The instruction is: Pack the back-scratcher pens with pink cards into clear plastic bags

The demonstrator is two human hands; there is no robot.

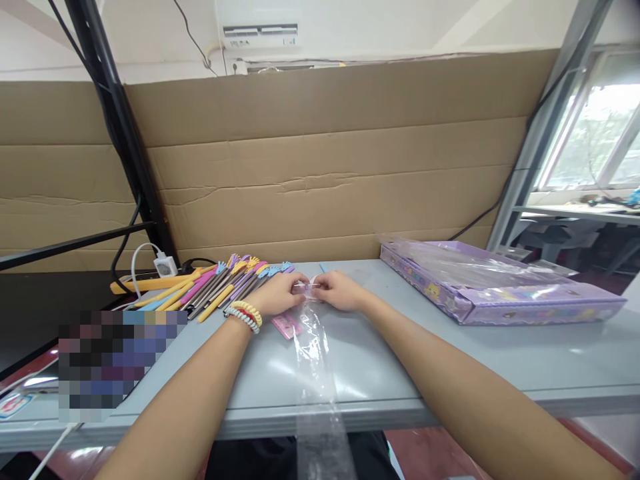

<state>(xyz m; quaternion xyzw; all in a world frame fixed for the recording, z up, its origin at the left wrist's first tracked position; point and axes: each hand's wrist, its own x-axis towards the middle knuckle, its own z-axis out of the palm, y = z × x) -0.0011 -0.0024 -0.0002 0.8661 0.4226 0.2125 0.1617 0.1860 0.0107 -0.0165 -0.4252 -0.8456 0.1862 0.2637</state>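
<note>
A long clear plastic sleeve [313, 343] runs from my fingertips down across the table and over its front edge. My left hand [279, 293] pinches the sleeve's far end, and my right hand [339, 291] pinches it just beside, thumbs close together. Something small and pale shows between the fingertips, too small to make out. Under the left hand lies a pink printed card [287, 325], partly hidden. To the left is a pile of coloured sticks with small hand-shaped ends [233, 283], like back scratchers.
On the right stands a purple printed box [525, 307] with clear plastic film [465, 261] in it. A white charger plug [165, 265] and cables sit at the back left, behind a blurred-out patch [115, 363]. Cardboard [325, 160] walls the table's back between metal posts.
</note>
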